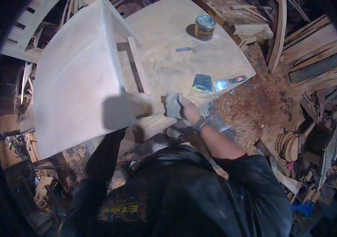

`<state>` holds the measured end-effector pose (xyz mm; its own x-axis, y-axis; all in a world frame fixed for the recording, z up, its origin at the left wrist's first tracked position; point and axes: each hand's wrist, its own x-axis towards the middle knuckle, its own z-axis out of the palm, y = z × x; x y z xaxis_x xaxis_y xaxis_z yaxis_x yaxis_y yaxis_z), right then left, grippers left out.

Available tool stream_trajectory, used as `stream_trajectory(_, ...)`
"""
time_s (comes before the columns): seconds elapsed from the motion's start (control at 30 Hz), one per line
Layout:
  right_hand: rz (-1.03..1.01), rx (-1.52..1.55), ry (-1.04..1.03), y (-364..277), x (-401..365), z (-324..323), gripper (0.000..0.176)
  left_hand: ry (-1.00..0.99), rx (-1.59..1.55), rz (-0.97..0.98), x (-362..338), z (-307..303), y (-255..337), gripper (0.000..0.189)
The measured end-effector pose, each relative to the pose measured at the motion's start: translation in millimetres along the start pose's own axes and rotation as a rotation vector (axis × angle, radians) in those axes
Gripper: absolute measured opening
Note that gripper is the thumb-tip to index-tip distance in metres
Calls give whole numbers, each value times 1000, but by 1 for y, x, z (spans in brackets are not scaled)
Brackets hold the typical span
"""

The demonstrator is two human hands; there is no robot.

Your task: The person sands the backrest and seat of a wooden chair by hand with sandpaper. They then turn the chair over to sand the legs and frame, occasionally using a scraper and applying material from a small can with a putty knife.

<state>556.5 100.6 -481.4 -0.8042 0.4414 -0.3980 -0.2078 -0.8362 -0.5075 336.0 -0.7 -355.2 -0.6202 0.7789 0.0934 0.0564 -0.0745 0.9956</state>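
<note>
My right hand [189, 110] is closed on a sheet of sandpaper [174, 105], a flat, grey, rectangular piece, beside the end of a wooden rail. A large pale wooden piece with a curved panel [77, 75] and a frame rail [139, 65] stands tilted on the left. My left arm, in a dark sleeve [107, 154], reaches up behind this panel's lower edge, which hides the left hand. Beyond my right hand, a dark flat spreader [203, 83] and a putty knife [228, 83] lie on the pale board [164, 35].
A filler can [205, 27] and a small thin blade [184, 49] rest on the board. Wood offcuts [314, 47] are piled at right, with stacked rounded wooden pieces [288, 146] lower down. Sawdust covers the floor [255, 102]. More wooden frames [28, 27] stand at upper left.
</note>
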Motion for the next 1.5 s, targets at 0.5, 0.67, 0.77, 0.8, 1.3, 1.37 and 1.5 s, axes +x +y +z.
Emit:
stream_trajectory(0.5, -401, -809, 43, 55, 3, 32, 44, 20, 10, -19, -7, -8, 1, 44)
stream_trajectory(0.67, -570, -766, -223, -2, -34, 108, 48, 20, 19, -27, -10, -7, 0, 46)
stream_trajectory(0.77, -515, -814, -407, -40, -41, 124, 48, 21, 9, -23, -6, -6, 1, 46)
stream_trajectory(0.8, -555, -818, -314, -25, -32, 105, 49, 25, 13, -21, -6, -8, 1, 47)
stream_trajectory(1.3, -110, -870, -233, 7, 24, -18, 44, 38, -12, -49, -16, -12, -4, 51)
stream_trajectory(1.37, -135, -847, -230, 7, 26, -16, 44, 37, -19, -48, -20, -14, -3, 52)
stream_trajectory(1.5, -298, -845, -140, 32, 17, -6, 46, 41, -34, -54, -27, -19, -2, 53)
